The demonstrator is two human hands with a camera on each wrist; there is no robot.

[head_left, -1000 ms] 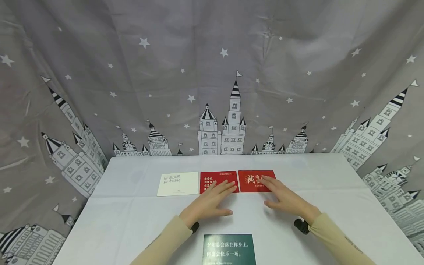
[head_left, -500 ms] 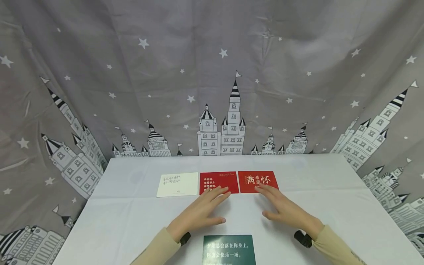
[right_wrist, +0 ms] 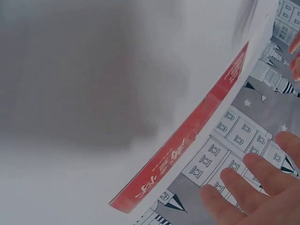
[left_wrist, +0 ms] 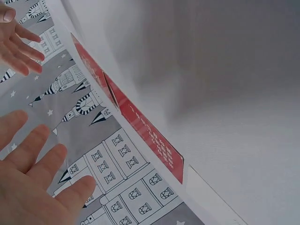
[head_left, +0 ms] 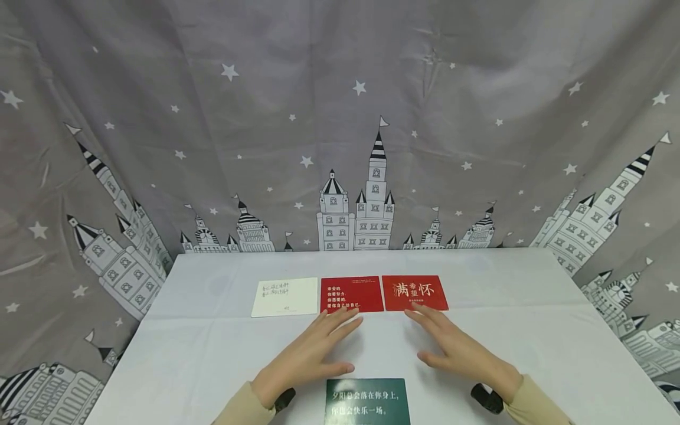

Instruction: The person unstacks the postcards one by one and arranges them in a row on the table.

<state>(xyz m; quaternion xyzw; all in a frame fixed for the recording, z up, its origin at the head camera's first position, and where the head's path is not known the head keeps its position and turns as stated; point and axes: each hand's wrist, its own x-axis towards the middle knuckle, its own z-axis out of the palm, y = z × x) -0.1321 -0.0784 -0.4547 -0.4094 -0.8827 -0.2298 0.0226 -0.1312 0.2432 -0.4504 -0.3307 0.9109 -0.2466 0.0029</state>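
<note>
My left hand (head_left: 310,349) hovers over the table with its fingers extended and holds nothing. Its fingertips overlap the lower edge of the middle red card (head_left: 350,290) in the head view. On the other side, my right hand (head_left: 454,342) is likewise spread and bare, fingertips just below the right red card (head_left: 429,298). A cream card (head_left: 287,295) with handwriting lies left of the two red ones, in one row. Closest to me lies a dark green card (head_left: 366,401) with white writing, between the two wrists; its near edge is cut off by the frame.
A white cloth covers the table (head_left: 186,342). Behind it hangs a grey curtain (head_left: 265,71) printed with stars and castles. Each wrist wears a dark band or device (head_left: 486,398).
Both hands have drawn back toward me, uncovering more of the two red cards. My left hand has also shifted left. The cards have stayed in place.
</note>
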